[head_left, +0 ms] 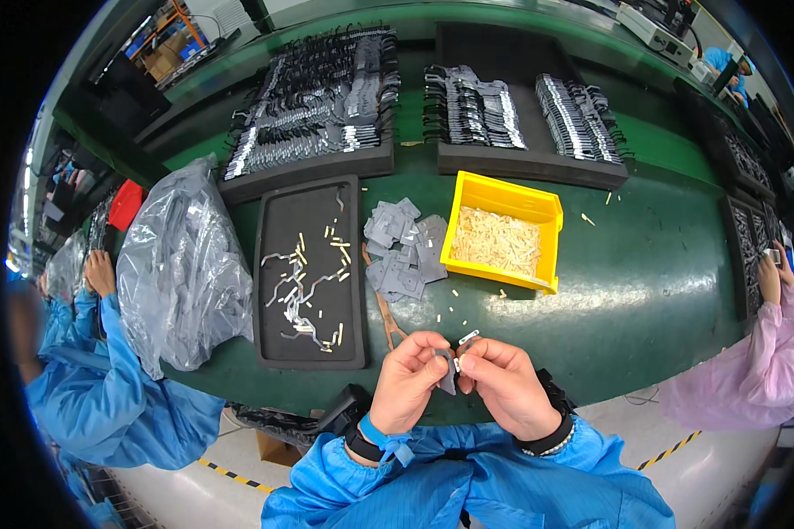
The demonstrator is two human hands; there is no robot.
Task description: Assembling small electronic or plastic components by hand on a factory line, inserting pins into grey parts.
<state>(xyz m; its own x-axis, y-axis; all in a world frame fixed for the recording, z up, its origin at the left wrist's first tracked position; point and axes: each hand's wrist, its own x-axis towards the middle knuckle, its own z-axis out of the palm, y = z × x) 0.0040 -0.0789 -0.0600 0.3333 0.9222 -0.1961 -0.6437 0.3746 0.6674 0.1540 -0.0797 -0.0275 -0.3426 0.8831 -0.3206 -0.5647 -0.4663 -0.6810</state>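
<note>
A long green desk (644, 291) runs through a workshop, with other workers seated along it and dark shelving behind. At the far left a person in a blue sleeve (106, 388) works beside a crumpled clear plastic bag (181, 264) of parts. Right of the bag lies a black foam tray (278, 344) with bent silver metal strips (291, 295) and small cream pins scattered on it. Behind it, a larger black tray carries rows of dark and silver metal brackets (318, 97). Next comes a loose pile of flat grey pieces (401, 251), and in front of it a pair of copper-coloured tweezers (388, 322) on the desk.

Near the lower middle, the left hand (408, 381) is curled, thumb and fingers pinching a small grey piece (447, 375). The right hand (501, 381) meets it, fingers closed on the same piece and on a small silver metal strip (468, 337) that sticks up just above the fingertips. Both hands are just above the desk's near edge.

Right of the pile stands a yellow bin (538, 207) filled with cream pins (496, 240), a few more spilled around it. Behind it, two more groups of brackets (578, 119) sit on a black tray. At the far right a person in a pink sleeve (767, 361) works over another dark tray.
</note>
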